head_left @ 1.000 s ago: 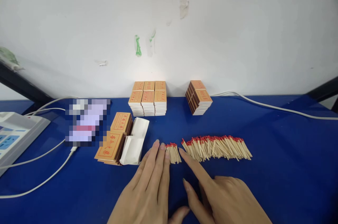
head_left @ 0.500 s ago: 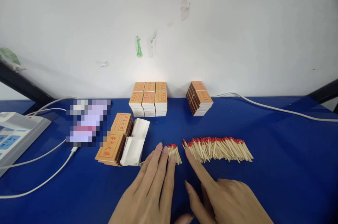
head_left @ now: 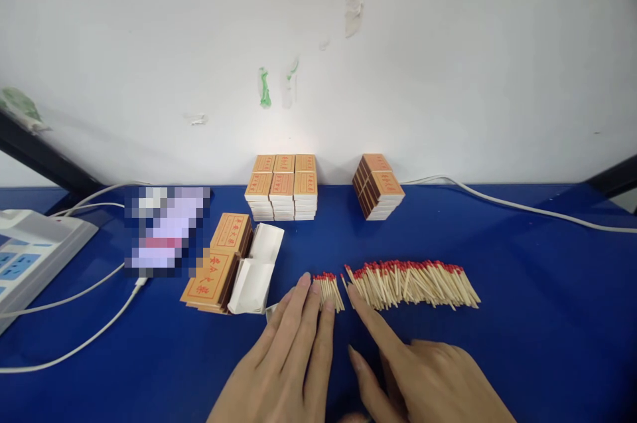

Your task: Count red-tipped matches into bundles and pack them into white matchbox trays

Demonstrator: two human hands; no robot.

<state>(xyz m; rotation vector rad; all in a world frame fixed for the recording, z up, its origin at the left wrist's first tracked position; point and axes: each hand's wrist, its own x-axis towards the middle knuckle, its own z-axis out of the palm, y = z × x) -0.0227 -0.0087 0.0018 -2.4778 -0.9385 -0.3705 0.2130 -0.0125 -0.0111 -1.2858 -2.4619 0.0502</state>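
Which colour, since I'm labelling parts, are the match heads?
Red match heads, best seen in the head view.

Left hand palm down, fingers outstretched, nearly together; right hand index finger extended, thumb apart.

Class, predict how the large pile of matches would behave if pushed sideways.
The large pile of matches would probably shift piecemeal, since its sticks overlap unevenly with no visible band. Each stick looks thin, so likely light and easily snapped.
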